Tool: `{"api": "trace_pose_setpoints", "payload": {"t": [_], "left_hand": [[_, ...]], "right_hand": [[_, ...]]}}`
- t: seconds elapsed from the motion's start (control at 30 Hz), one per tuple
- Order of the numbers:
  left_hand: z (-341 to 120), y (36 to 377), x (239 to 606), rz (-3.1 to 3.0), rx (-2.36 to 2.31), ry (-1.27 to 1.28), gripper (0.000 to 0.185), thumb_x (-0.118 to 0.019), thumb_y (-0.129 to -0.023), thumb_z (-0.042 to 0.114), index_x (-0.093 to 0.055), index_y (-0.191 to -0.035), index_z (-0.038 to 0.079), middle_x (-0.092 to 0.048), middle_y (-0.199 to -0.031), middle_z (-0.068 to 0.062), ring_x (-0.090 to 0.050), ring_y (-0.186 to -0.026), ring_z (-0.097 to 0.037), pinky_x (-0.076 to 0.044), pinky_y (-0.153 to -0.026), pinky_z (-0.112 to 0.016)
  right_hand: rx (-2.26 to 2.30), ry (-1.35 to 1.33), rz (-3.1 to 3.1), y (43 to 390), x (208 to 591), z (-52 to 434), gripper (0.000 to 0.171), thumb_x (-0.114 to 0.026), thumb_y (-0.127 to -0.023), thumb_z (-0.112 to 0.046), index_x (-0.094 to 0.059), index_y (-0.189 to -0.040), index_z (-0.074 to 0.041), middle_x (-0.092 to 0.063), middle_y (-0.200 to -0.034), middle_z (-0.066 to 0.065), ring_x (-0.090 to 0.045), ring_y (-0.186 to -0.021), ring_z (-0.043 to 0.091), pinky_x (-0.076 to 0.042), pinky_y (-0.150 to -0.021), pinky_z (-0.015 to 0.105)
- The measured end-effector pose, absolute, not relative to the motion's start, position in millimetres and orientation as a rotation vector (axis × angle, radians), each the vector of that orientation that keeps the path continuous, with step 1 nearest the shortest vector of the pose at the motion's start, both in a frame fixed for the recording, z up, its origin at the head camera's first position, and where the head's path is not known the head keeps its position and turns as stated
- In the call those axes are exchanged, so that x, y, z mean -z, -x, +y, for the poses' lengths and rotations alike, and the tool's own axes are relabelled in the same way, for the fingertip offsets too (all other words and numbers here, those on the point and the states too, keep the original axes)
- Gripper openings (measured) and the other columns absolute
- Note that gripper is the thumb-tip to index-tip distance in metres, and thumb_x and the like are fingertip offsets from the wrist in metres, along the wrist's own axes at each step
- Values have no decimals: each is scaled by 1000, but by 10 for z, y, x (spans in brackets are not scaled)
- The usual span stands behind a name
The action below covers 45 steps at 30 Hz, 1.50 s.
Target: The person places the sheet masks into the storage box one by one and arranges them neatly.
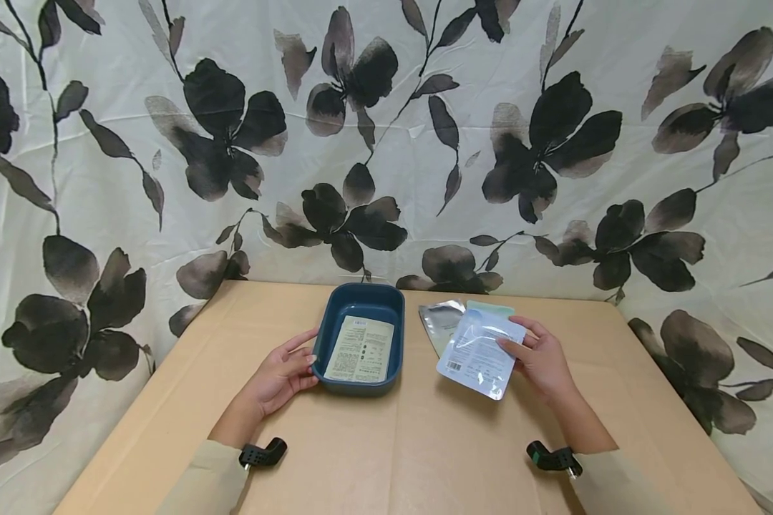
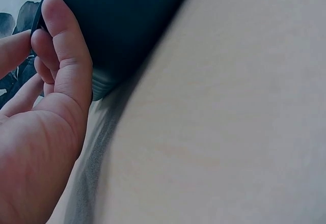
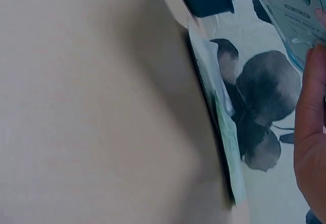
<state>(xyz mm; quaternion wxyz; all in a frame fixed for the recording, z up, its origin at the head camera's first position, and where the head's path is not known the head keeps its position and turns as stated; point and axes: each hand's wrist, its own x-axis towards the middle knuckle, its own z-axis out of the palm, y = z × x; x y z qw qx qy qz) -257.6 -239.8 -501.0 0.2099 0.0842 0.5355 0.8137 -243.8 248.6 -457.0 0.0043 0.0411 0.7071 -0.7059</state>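
Observation:
A dark blue tray stands mid-table with a cream printed sachet lying inside. My left hand grips the tray's left wall; in the left wrist view the thumb curls over the tray's rim. My right hand pinches a pale blue foil packet by its right edge, lifted and tilted just above the table. Under it lie more packets, one silver and one green. The right wrist view shows the held packet and the stack's edge.
The brown cardboard tabletop reaches to the near edge. A floral black-and-white cloth hangs behind and at both sides. Black wrist camera mounts sit on both forearms.

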Motion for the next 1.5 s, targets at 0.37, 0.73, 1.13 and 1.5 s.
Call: {"api": "trace_pose_setpoints", "payload": {"t": [0.37,0.73,1.13,1.5], "left_hand": [[-2408,2582,5021,1505,-2253,-254,70,-54,-104,2,-21,-164,12,-65,-125,-10,-69,-87,-15,-62,-80,-31],[-2410,2584,5029,1523,-2247,-259,68,-53,-104,1,-21,-164,11,-65,-123,-10,-69,-88,-15,-62,-80,-31],[-2400,2579,5028,1491,-2253,-261,69,-52,-104,1,-20,-164,12,-64,-124,-10,-70,-87,-15,-62,-80,-30],[-2393,2575,5017,1479,-2259,-259,69,-52,-105,1,-19,-164,12,-64,-123,-9,-69,-85,-14,-62,-80,-30]], "right_hand": [[2234,-94,2150,2530,4603,2217,68,-74,-94,-12,-37,-151,-5,-72,-113,-7,-75,-90,14,-62,-79,29],[2251,-51,2098,2637,4595,1950,69,-76,-92,-12,-39,-150,-6,-73,-118,0,-76,-92,17,-62,-79,30],[2280,-7,2049,2733,4588,1658,60,-74,-93,-7,-45,-146,-10,-71,-128,12,-77,-92,22,-63,-77,38],[2218,43,2068,2857,4626,1404,61,-75,-93,-10,-48,-148,-9,-69,-132,17,-76,-96,25,-63,-78,33]]}}
